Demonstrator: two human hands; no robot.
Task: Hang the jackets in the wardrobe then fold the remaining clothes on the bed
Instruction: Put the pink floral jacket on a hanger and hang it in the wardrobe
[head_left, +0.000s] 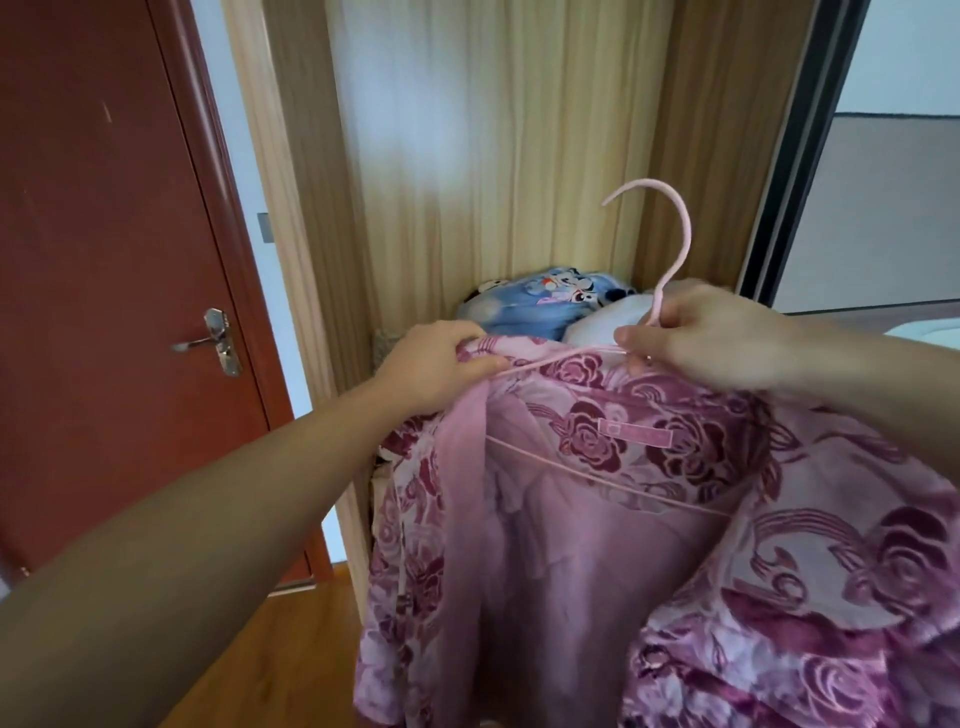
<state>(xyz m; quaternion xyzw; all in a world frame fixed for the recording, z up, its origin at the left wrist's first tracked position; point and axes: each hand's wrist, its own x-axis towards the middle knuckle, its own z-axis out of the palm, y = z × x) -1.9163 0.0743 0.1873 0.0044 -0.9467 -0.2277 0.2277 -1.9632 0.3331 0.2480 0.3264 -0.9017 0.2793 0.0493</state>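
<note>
Jacket (597, 545): pink, printed with dark rose figures, lined in plain pink; it was recorded in front of the open wardrobe (467, 156), draped over a pink hanger (670, 249) and held up in the air, not yet hung. A woven label was noted inside the collar. The hanger's lower bar was seen crossing the lining, and its hook stood free above the collar, pointing up and to the left.

Left hand (441, 364): fingers were curled round the jacket's left shoulder together with the hanger's arm, so it was clamped on cloth and wire at once.

Right hand (701, 343): the neck of the hanger, just below the hook, was pinched between thumb and fingers, with the collar gathered beneath the palm.

Wardrobe interior: pale wood panels; a blue cartoon-print bundle (540, 306) and a white bundle (608, 322) were noted lying inside, behind the jacket. No rail was visible (it was presumably above the field of view).

Step in hand, as judged: seating the jacket's shoulders on the hanger, within the hanging stage; folding was not yet begun.

Next move, as judged: the shoulder would need to be settled, then the hook lifted to the rail by the right hand.
</note>
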